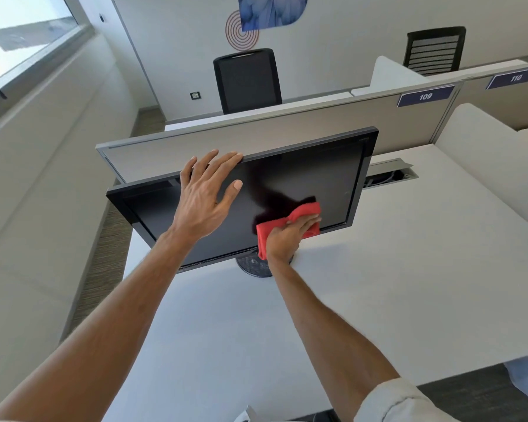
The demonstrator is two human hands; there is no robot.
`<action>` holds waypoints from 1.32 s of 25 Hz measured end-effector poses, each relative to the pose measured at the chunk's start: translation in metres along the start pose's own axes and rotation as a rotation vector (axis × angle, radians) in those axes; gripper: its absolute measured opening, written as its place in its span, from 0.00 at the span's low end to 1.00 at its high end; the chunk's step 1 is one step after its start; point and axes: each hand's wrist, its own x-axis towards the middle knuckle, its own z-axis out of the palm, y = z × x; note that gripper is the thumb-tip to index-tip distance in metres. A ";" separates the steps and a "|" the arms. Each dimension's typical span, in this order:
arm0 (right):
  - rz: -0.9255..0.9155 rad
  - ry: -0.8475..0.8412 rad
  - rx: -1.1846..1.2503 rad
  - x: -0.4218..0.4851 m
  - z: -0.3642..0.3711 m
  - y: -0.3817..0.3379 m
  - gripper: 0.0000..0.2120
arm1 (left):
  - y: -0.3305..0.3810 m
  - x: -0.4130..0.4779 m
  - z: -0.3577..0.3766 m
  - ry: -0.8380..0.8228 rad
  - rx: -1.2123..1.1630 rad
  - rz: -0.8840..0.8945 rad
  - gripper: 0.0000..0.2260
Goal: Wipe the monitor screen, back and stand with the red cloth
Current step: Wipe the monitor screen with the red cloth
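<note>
White worktop [378, 284] carries the black monitor [317, 172], which sits tilted in front of a grey partition [226, 141], with a black chair [247, 80] beyond. Our left grip [203, 196] is spread wide, fingertips on the monitor's top edge and thumb on the screen. Our right grip [287, 239] lies flat, fingers together, pressing the red cloth [302, 213] against the lower right of the screen, just above the bottom bezel. Under the monitor we see the round stand base [252, 264] resting on the worktop.

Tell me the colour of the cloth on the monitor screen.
Red. The head view shows the cloth pressed against the monitor by the right hand.
</note>
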 end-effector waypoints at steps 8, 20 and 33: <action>-0.433 0.063 0.007 0.006 -0.003 -0.069 0.32 | 0.001 -0.001 0.002 -0.003 0.010 -0.010 0.23; -0.270 0.121 0.035 0.034 -0.024 -0.050 0.33 | 0.012 -0.003 0.000 0.003 0.018 -0.020 0.23; -0.494 0.192 0.046 0.043 -0.018 -0.096 0.32 | 0.047 0.032 0.019 -0.083 -0.048 0.019 0.23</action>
